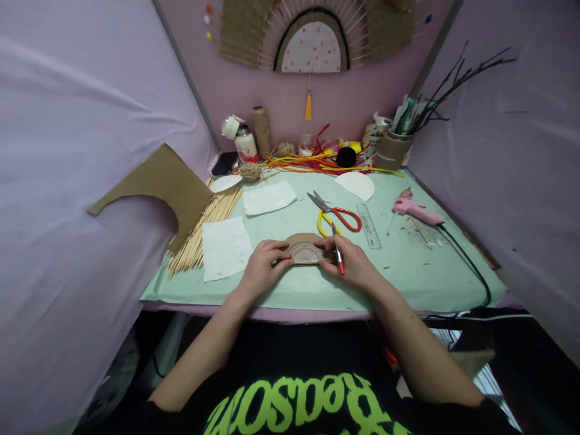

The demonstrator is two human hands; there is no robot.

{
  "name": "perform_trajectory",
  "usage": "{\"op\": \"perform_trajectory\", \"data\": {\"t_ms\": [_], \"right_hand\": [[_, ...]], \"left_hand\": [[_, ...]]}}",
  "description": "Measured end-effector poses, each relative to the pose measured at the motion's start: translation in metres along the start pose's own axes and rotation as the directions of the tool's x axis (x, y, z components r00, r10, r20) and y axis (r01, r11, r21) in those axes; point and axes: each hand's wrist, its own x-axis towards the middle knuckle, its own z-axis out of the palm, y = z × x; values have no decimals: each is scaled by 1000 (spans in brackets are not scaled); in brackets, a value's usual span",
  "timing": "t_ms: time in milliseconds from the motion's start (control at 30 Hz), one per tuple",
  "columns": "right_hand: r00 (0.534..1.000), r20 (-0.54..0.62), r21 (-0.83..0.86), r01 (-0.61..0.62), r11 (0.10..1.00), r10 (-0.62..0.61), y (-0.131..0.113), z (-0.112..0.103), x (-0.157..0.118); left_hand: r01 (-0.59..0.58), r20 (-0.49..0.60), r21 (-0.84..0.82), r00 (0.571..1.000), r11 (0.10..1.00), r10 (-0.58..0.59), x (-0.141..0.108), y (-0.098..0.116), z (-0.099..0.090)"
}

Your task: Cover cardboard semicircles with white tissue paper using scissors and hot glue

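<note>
A clear protractor (307, 254) lies on a half-round piece of cardboard (302, 238) near the front of the table. My left hand (267, 264) pinches the left end of the two together, thumb at the lower edge. At the right end, my right hand (348, 260) presses its fingers on the protractor and cardboard. A red-and-silver pen (338, 251) is tucked between the fingers of that same hand. Just beyond the hands lie scissors (336, 212) with red and yellow handles, blades apart, and a clear ruler (369, 226).
Wooden sticks (206, 232) and a cut cardboard arch (167, 181) are on the left, by white cloth pieces (226, 248). A pink glue gun (419, 210) with its black cord (471, 260) lies right. Pipe cleaners (308, 162), twine and a bottle (246, 144) line the back.
</note>
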Motion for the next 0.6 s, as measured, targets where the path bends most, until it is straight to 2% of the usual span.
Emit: {"op": "perform_trajectory", "data": {"t_ms": [200,600], "right_hand": [[1000,-11,9,3,1000,-2,-1,-1,0],[1000,-10,-5,-5,1000,5,-5,-3,0]], "left_hand": [[33,-11,-41,999,999,-33,-1,-3,2],[-20,-10,-34,1000,999,19,-2,-6,3]]}}
